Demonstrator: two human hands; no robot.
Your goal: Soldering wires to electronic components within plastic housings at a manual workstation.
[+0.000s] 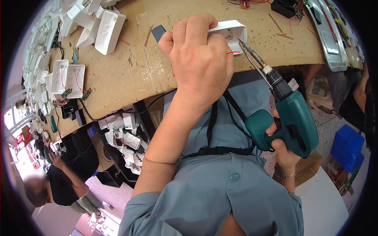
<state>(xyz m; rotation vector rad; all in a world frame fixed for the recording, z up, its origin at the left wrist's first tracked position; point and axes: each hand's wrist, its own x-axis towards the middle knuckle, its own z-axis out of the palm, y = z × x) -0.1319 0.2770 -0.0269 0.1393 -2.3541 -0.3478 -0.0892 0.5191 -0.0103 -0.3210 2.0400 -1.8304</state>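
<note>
My left hand (201, 59) is closed around a white plastic housing (227, 26) at the table's near edge, its open side toward the right. A short red wire (234, 52) pokes out beside my fingers, and another bit of red shows inside. My right hand (284, 154) grips a green soldering gun (297, 120) by its handle. The gun's metal tip reaches up and left to the rim of the housing; whether it touches is hard to tell. A dark grey block (158, 32) lies next to my left fingers, partly hidden.
White housings (110, 33) are heaped along the left. Two wired housings (75, 80) with small green boards sit at the left edge. A metal tray (328, 37) and black box (282, 8) stand at the right. Another person (65, 181) works at lower left. Blue bins (346, 147) stand lower right.
</note>
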